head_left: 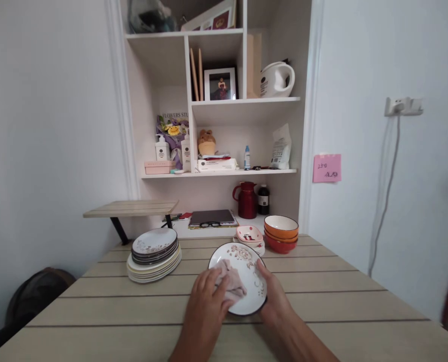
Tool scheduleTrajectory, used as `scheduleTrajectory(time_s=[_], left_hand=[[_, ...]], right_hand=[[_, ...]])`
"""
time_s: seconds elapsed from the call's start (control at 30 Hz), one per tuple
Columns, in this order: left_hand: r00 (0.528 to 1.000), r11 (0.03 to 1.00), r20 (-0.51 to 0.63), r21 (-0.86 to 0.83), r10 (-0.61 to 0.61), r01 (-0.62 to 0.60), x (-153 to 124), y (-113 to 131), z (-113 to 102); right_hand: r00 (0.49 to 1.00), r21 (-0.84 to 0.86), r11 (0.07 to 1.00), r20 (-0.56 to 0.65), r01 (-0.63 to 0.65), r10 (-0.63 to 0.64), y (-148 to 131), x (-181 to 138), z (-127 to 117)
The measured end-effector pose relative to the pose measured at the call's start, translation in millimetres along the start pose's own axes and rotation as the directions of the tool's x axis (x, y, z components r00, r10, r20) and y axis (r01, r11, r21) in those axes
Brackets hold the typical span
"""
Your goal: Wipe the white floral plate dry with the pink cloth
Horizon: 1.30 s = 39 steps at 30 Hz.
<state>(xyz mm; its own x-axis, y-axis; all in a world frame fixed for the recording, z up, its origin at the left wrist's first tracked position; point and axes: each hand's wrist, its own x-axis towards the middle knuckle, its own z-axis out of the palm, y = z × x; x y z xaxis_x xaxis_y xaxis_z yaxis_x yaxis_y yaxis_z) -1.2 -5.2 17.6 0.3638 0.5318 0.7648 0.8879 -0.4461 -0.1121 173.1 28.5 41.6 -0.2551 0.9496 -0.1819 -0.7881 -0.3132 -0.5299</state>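
Note:
A white plate (250,296) with a dark rim and brown flower pattern is tilted toward me above the table. My right hand (275,297) grips its right edge, thumb on the face and fingers behind, partly hidden. My left hand (209,299) presses a folded pinkish cloth (231,281) against the left part of the plate's face, its fingers closed over the cloth. A stack of plates (154,256) sits to the left, dark-rimmed ones on top of larger pale ones. Behind the held plate are small pink-and-white dishes (249,235) and stacked orange and red bowls (281,234).
The slatted wooden table (340,301) meets a white shelf unit (246,103). A small raised wooden shelf (131,208) stands at the back left. A red thermos jug (246,200), a dark bottle (263,199), a laptop (212,217) and glasses (210,224) lie or stand at the back.

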Motion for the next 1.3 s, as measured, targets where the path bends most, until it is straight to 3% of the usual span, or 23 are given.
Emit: scheduleTrajectory(time_s=[0.33,0.4,0.57,0.7,0.8,0.93,1.1,1.3], left_hand=[[0.985,0.986,-0.038,0.034,0.166,-0.164,4.3,12.5,-6.7],[0.992,0.99,-0.05,0.085,0.115,-0.11,6.1,9.7,-9.4],[0.984,0.963,-0.097,0.211,-0.152,0.17,6.3,-3.6,-16.9],[0.966,0.935,-0.134,0.253,-0.22,0.248,3.4,-10.2,-13.7],[0.981,0.955,-0.121,0.235,-0.154,0.179,1.1,-6.9,-4.7],[0.996,0.987,-0.082,0.156,0.036,-0.023,-1.0,4.6,5.2],[0.973,0.976,-0.088,0.057,0.214,-0.209,-0.8,15.8,2.4],[0.983,0.98,0.034,0.086,0.178,-0.18,3.6,19.5,-4.6]], right_hand=[[0.988,-0.095,0.985,0.043,-0.145,0.15,21.1,-15.4,12.2],[0.99,-0.115,0.985,0.04,-0.127,0.132,29.1,-18.5,16.1],[0.988,-0.131,0.982,0.052,-0.136,0.144,42.4,-19.1,17.4],[0.987,-0.066,0.986,0.018,-0.155,0.157,34.0,-11.9,11.8],[0.994,-0.016,0.994,-0.022,-0.111,0.111,17.7,-5.7,7.1],[0.999,0.034,0.999,0.013,-0.04,0.039,-0.8,-2.5,4.4],[0.994,-0.014,0.995,0.033,-0.101,0.101,1.8,-8.1,7.8],[0.981,-0.114,0.975,0.031,-0.189,0.193,23.4,-17.3,11.8]])
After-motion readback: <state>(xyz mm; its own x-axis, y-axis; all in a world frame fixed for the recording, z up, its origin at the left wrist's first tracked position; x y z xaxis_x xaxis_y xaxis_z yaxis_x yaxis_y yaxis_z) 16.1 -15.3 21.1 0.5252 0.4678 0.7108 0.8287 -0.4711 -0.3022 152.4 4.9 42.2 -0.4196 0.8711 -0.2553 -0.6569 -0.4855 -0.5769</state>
